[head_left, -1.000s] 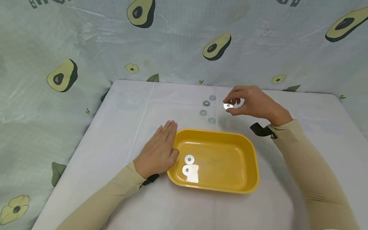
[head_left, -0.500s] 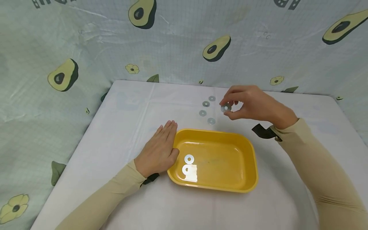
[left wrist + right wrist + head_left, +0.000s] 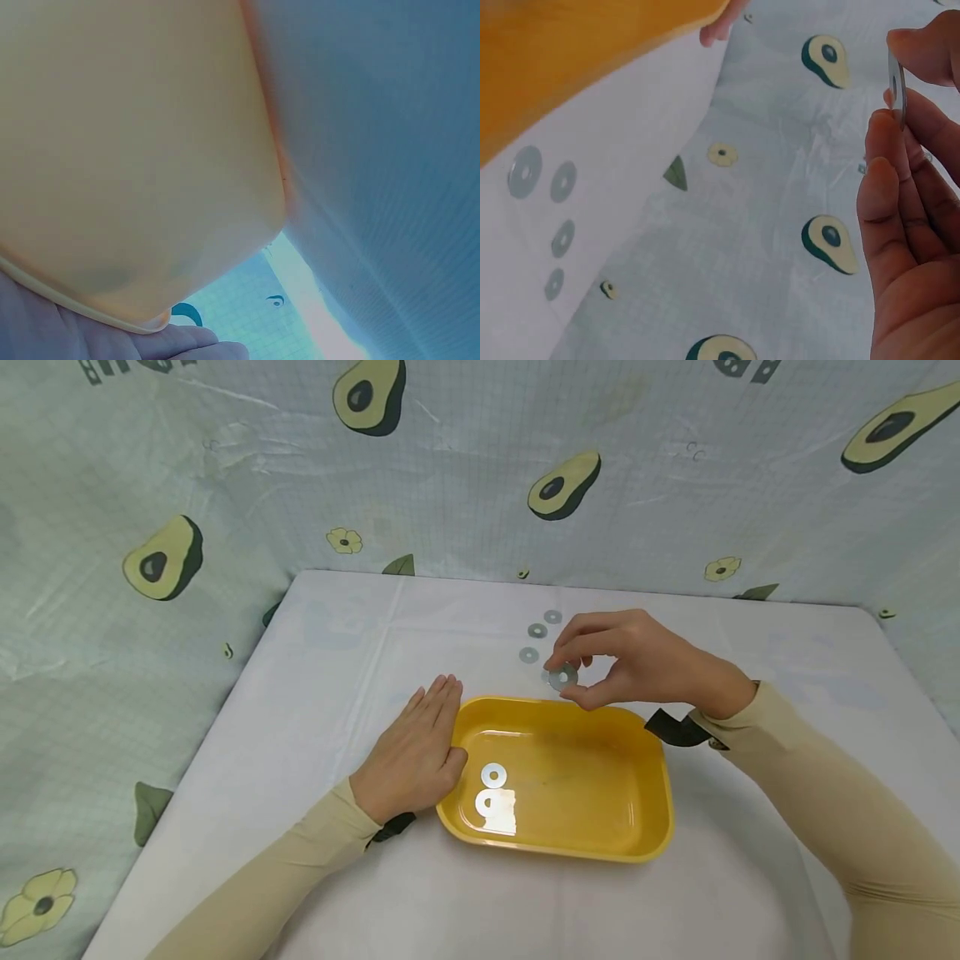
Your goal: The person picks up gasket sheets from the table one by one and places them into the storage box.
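Between thumb and fingertips my right hand (image 3: 637, 658) pinches a flat metal washer (image 3: 562, 677), held up near the far rim of a yellow tray (image 3: 652, 793). The right wrist view shows that washer (image 3: 897, 90) edge-on, gripped at its rim. My left hand (image 3: 412, 752) lies with straight fingers along the tray's left side, touching it. In the left wrist view the tray's outer wall (image 3: 135, 150) fills much of the picture, with fingers (image 3: 82, 334) at its rim. Two washers lie on the tray's floor, one (image 3: 493, 776) above the other (image 3: 486, 803), beside a bright reflection.
Behind the tray several washers rest on the white tablecloth, among them a far washer (image 3: 552, 617), a second washer (image 3: 537, 631) and a third washer (image 3: 528, 655). Another is partly covered by the held one. A curtain (image 3: 465, 468) printed with avocados hangs behind the table.
My right hand has moved left and toward the tray, carrying the pinched washer from the right of the loose washers to near the far rim. My left hand has stayed in place.
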### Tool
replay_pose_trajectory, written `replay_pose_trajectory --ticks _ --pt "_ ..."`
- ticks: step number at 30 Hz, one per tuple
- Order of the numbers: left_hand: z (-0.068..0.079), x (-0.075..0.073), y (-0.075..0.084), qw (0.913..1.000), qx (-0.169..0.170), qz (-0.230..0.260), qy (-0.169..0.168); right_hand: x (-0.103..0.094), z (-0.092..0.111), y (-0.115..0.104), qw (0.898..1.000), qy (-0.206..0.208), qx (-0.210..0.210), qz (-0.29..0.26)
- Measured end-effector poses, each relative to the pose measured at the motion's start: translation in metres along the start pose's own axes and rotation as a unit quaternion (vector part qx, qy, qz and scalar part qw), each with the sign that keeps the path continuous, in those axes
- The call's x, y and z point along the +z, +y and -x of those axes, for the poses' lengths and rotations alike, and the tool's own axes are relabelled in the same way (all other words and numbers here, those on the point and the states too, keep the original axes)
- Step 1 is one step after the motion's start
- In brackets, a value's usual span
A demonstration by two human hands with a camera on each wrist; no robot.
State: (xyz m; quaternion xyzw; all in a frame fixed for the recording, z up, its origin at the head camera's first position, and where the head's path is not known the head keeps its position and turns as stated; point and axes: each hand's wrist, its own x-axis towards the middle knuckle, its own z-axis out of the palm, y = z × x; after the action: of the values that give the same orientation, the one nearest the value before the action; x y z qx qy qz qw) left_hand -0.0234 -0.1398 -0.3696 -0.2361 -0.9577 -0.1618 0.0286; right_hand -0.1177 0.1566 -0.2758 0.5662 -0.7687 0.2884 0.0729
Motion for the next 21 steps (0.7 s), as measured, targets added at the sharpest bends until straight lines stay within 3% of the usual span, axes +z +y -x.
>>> replay_pose_trajectory --ticks 21 --pt "-0.001 0.003 -0.001 1.0000 0.001 -0.003 0.006 0.040 -0.005 -0.010 0.990 -0.113 0.027 -0.083"
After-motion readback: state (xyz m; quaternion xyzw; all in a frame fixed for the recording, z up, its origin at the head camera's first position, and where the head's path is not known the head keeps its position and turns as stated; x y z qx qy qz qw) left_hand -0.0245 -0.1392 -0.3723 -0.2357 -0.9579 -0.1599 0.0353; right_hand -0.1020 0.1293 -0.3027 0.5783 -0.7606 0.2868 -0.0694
